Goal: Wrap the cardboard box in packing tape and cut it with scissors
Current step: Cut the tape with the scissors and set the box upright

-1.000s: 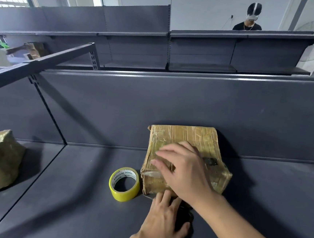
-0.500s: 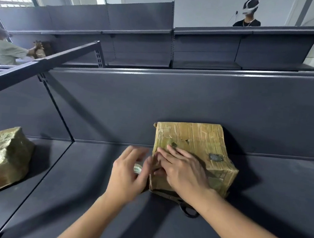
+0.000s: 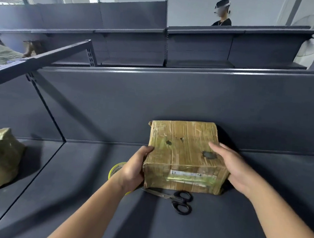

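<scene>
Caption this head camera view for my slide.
Taped cardboard box held between left hand and right hand, scissors and tape roll lying nearby.

No text you can read here.
Your box has a white label strip low on the face nearest you. It carries small dark print, but that is too blurred to give a word or number. The yellow tape roll just beside the box is mostly hidden behind your left hand, and the visible part shows no legible lettering. The dark smudges on the box top are marks, not writing.
</scene>
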Motion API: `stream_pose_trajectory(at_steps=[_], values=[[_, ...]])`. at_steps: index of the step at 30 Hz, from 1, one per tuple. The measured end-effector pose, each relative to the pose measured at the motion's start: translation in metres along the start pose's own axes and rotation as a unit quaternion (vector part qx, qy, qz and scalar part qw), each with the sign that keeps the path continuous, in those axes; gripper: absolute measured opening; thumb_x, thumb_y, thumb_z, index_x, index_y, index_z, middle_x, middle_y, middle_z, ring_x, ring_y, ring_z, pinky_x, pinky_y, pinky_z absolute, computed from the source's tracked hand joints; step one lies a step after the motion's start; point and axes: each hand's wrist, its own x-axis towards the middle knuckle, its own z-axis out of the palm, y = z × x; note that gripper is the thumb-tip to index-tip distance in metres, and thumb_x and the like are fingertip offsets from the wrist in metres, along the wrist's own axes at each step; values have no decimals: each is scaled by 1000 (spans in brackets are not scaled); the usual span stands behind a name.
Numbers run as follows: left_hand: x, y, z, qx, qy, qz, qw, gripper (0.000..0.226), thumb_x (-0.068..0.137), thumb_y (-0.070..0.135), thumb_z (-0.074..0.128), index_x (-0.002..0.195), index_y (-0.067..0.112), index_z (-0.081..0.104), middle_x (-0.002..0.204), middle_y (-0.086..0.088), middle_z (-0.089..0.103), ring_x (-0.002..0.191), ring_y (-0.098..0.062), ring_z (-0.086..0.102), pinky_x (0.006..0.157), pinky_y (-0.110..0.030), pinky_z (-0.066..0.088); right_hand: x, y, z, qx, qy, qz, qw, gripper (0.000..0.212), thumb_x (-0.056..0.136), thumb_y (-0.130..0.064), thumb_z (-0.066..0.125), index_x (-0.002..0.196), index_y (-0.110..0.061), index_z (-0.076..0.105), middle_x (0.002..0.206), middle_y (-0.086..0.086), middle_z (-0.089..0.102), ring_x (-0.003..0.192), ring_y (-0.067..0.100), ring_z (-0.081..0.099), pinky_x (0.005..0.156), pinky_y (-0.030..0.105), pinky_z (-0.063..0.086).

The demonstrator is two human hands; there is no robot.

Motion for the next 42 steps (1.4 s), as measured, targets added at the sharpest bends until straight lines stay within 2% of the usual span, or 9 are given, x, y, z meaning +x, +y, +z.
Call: stream_pose_trajectory(at_steps=[3,8,11,16,23,29,35,38,42], values=[[0,-5,4,-22,-2,19,1000,50,98,44,47,108,7,79,113,-17,76,99,-31,72,92,-42,55,-1,22,-5,208,-108,-21,972,63,85,-69,56,131,-27,67,132,5,69,124,27,64,109,53,41],[1,-28,5,-31,23,85,996,80,92,80,30,140,24,62,131,-7,70,121,-28,67,110,-52,46,-9,66,10,270,-52,-92,957,109,60,-99,50,131,-18,64,131,8,69,122,21,64,106,45,45],[-5,-50,-1,13,75,195,978,99,75,91,48,155,33,39,146,11,59,134,-12,56,116,-42,41,-10,97,14,118,67,-168,976,94,59,-97,55,112,-20,71,110,-4,77,109,13,69,95,35,51],[-13,-65,-14,410,104,320,848,86,81,30,86,152,21,40,118,37,61,114,8,60,90,3,37,-12,108,-1,-186,115,-195,956,33,85,-38,78,112,-20,71,80,-18,72,75,-8,65,58,13,47],[-32,-41,-11,445,217,379,782,31,80,62,66,79,32,61,54,7,59,51,-17,51,47,-22,39,-28,80,-4,-173,214,-351,895,40,88,-61,68,94,-21,75,53,-6,65,34,11,44,31,27,34],[-44,-22,16,268,241,402,842,46,99,51,45,71,16,50,58,13,42,56,-5,36,53,-24,32,-47,54,8,-82,262,-393,878,25,90,-45,73,111,-32,76,68,-10,73,48,12,61,41,35,48],[-36,2,20,261,153,338,891,58,76,48,77,130,38,60,113,14,75,107,-11,71,99,-48,55,-44,29,17,-22,229,-348,909,14,87,-52,67,101,-54,66,97,-9,66,90,6,66,74,14,49],[-39,15,23,325,141,299,886,129,46,58,96,155,37,30,133,22,64,124,-5,60,107,-35,48,-37,26,16,-40,201,-321,925,38,79,-47,81,115,-45,68,110,-14,70,104,3,65,91,26,52],[-41,25,36,453,179,320,812,154,40,77,88,162,25,9,161,9,32,146,-7,34,117,-24,31,-28,31,15,-48,178,-304,935,101,61,-69,84,148,-35,47,134,-15,61,128,5,54,109,38,45]])
